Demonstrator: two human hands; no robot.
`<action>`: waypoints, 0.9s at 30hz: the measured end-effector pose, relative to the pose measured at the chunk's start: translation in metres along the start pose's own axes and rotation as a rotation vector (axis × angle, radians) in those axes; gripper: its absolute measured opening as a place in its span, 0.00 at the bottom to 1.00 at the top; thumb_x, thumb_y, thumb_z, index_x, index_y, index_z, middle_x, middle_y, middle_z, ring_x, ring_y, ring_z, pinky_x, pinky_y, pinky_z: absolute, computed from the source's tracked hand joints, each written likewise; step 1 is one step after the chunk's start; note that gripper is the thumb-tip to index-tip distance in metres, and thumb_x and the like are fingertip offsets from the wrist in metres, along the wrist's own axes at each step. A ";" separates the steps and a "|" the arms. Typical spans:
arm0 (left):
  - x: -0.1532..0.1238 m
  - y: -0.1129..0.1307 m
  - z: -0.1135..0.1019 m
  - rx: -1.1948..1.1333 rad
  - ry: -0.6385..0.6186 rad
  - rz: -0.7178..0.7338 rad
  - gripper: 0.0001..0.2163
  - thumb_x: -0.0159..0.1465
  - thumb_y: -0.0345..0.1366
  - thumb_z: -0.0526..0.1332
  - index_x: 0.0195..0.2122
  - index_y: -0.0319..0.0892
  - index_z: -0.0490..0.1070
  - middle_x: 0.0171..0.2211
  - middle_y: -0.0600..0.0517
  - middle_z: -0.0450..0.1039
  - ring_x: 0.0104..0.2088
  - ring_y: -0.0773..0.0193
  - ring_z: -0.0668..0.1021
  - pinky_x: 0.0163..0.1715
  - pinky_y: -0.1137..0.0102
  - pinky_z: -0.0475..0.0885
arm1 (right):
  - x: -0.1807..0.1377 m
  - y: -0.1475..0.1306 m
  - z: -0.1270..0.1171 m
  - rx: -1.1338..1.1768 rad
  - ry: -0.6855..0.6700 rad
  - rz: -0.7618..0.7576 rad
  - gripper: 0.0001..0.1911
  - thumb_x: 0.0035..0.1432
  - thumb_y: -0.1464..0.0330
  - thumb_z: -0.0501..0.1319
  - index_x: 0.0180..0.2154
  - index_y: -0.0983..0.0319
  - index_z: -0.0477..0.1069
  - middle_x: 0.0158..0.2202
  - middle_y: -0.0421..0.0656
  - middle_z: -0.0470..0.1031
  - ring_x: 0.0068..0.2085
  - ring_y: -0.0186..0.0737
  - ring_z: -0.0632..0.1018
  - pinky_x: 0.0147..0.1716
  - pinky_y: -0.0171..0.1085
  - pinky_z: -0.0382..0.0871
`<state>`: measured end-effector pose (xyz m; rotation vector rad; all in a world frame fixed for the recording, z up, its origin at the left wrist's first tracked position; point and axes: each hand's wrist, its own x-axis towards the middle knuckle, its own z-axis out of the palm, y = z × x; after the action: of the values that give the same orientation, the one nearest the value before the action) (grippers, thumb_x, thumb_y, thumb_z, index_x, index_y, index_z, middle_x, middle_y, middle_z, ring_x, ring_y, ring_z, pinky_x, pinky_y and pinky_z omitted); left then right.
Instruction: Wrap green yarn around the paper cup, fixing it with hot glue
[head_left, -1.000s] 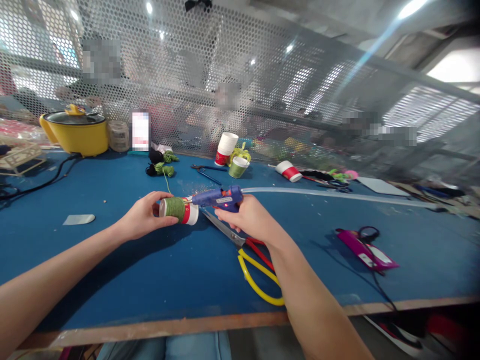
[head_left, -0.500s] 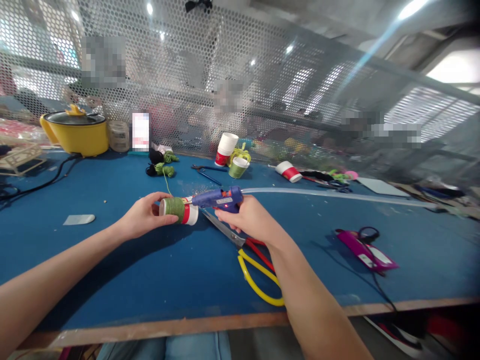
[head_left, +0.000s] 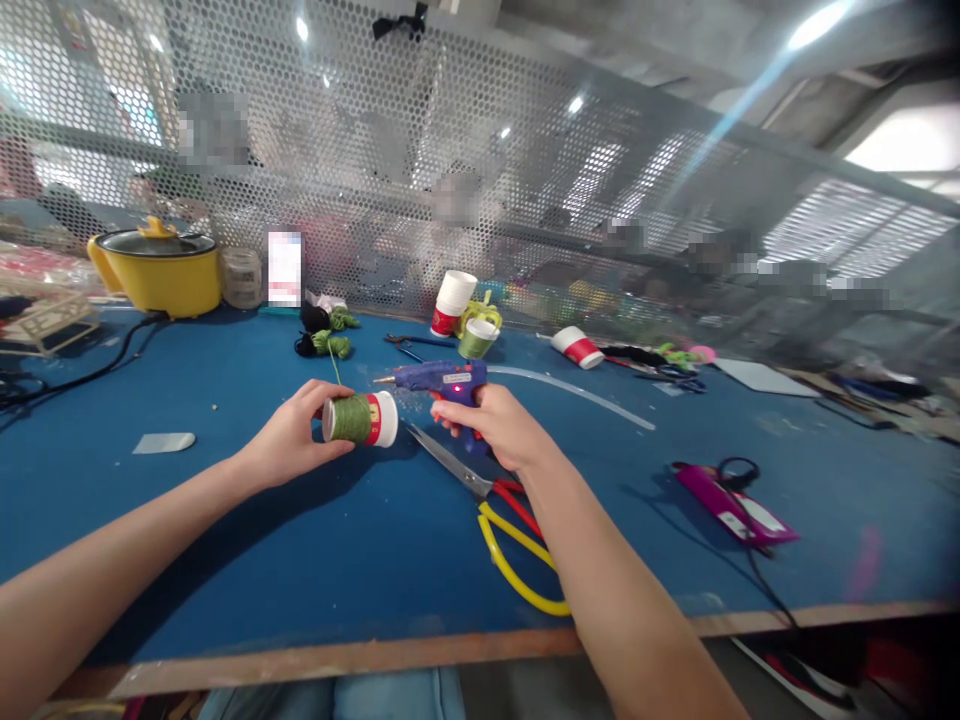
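Observation:
My left hand (head_left: 300,430) grips a paper cup (head_left: 384,418) lying on its side. Green yarn (head_left: 348,418) is wrapped around much of the cup, and a red band and white rim show at its right end. A strand runs from the cup back to a small green yarn bundle (head_left: 330,346). In my right hand (head_left: 491,420) is a blue hot glue gun (head_left: 439,377), a red light glowing on its side. Its nozzle points left, above and apart from the cup. A clear glue stick (head_left: 577,388) trails from its back. Scissors (head_left: 517,545) with red and yellow handles lie below my right hand.
At the back stand stacked paper cups (head_left: 453,300), a green-wrapped cup (head_left: 478,338), pliers (head_left: 420,341) and a tipped cup (head_left: 577,347). A yellow electric pot (head_left: 161,275), jar (head_left: 241,278) and phone (head_left: 284,268) are at left. A purple packet (head_left: 731,503) with a cable lies right.
The glue gun has lifted off the cup, its nozzle now higher and apart from it. The cup has turned slightly in my left hand. The trailing glue stick looks shorter and hangs lower.

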<state>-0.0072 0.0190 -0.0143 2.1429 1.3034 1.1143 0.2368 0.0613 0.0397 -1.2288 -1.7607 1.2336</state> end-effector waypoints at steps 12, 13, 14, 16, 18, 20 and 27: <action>-0.004 0.009 0.001 0.219 -0.058 0.235 0.19 0.54 0.28 0.59 0.48 0.42 0.59 0.46 0.45 0.61 0.46 0.57 0.69 0.45 0.62 0.68 | 0.050 0.030 0.007 -0.538 0.168 0.174 0.16 0.53 0.59 0.56 0.25 0.65 0.69 0.18 0.43 0.71 0.18 0.32 0.70 0.18 0.30 0.62; -0.004 0.010 0.001 0.233 -0.058 0.247 0.19 0.54 0.28 0.59 0.48 0.42 0.59 0.45 0.45 0.61 0.46 0.57 0.69 0.45 0.62 0.69 | 0.052 0.031 0.008 -0.609 0.178 0.175 0.17 0.54 0.58 0.55 0.25 0.66 0.70 0.19 0.45 0.72 0.20 0.34 0.72 0.20 0.31 0.63; -0.004 0.011 0.001 0.249 -0.057 0.259 0.19 0.55 0.28 0.59 0.48 0.42 0.60 0.45 0.45 0.61 0.45 0.57 0.69 0.45 0.62 0.69 | 0.055 0.031 0.008 -0.664 0.197 0.175 0.18 0.53 0.57 0.55 0.24 0.66 0.70 0.21 0.47 0.73 0.23 0.37 0.74 0.22 0.32 0.64; -0.004 0.011 0.001 0.280 -0.055 0.278 0.19 0.55 0.27 0.59 0.48 0.42 0.60 0.45 0.45 0.62 0.45 0.57 0.69 0.44 0.62 0.69 | 0.058 0.030 0.009 -0.761 0.243 0.175 0.18 0.52 0.57 0.57 0.24 0.67 0.71 0.26 0.52 0.75 0.31 0.45 0.76 0.28 0.36 0.65; -0.004 0.012 0.001 0.307 -0.055 0.290 0.19 0.54 0.27 0.59 0.48 0.42 0.60 0.45 0.45 0.62 0.45 0.56 0.69 0.44 0.61 0.69 | 0.059 0.024 0.011 -0.856 0.295 0.165 0.15 0.50 0.60 0.59 0.27 0.68 0.73 0.35 0.57 0.74 0.41 0.51 0.74 0.35 0.39 0.64; -0.005 0.012 0.002 0.325 -0.058 0.301 0.20 0.54 0.27 0.60 0.48 0.43 0.60 0.45 0.46 0.62 0.45 0.56 0.69 0.45 0.60 0.69 | 0.058 0.015 0.017 -0.950 0.313 0.101 0.14 0.51 0.62 0.59 0.30 0.68 0.74 0.41 0.58 0.72 0.47 0.53 0.71 0.40 0.40 0.62; -0.007 0.015 0.003 0.335 -0.058 0.358 0.20 0.54 0.26 0.59 0.49 0.43 0.60 0.44 0.45 0.59 0.44 0.56 0.68 0.42 0.61 0.71 | 0.050 -0.026 0.053 -0.479 -0.331 0.038 0.33 0.53 0.46 0.46 0.30 0.66 0.75 0.27 0.45 0.75 0.30 0.36 0.73 0.32 0.33 0.63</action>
<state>0.0022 0.0058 -0.0086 2.7173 1.1765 1.0066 0.1646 0.0874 0.0459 -1.3790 -2.3858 1.1195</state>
